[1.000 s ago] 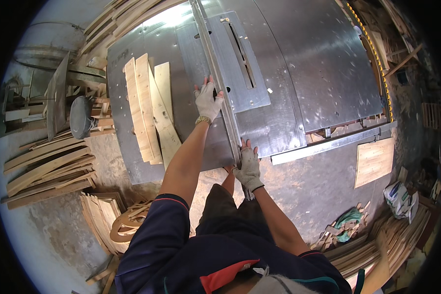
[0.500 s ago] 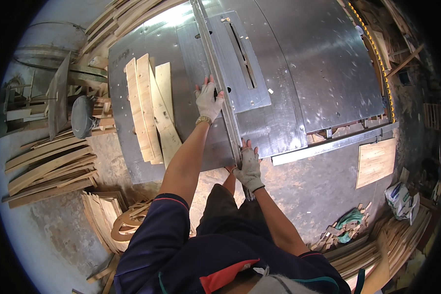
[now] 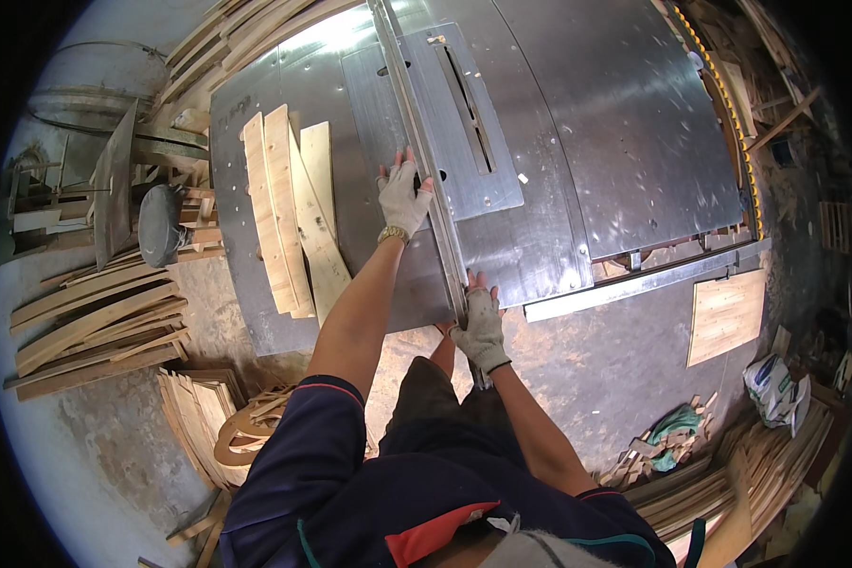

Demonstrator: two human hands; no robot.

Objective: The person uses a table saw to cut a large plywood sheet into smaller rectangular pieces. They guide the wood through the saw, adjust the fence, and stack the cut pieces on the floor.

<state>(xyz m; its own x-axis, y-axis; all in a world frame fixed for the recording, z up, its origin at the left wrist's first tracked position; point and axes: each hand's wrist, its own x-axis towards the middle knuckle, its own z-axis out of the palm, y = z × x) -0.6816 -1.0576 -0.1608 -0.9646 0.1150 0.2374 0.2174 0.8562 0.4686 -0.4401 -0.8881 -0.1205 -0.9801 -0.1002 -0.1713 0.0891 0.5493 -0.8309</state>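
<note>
A long, narrow metal fence runs from the far edge to the near edge of a steel saw table. My left hand, in a pale fingertipless glove with a watch at the wrist, lies against the fence's left side with its fingers apart. At the near end my right hand, gloved likewise, is closed round the fence; part of its grip is hidden. Right of the fence, an inset plate has a long, dark slot. No blade can be made out in it.
Several wooden strips lie on the table's left part. A metal rail juts along the near right edge, with a wooden panel beyond it. Curved boards are stacked at left; more timber and a white sack are at lower right.
</note>
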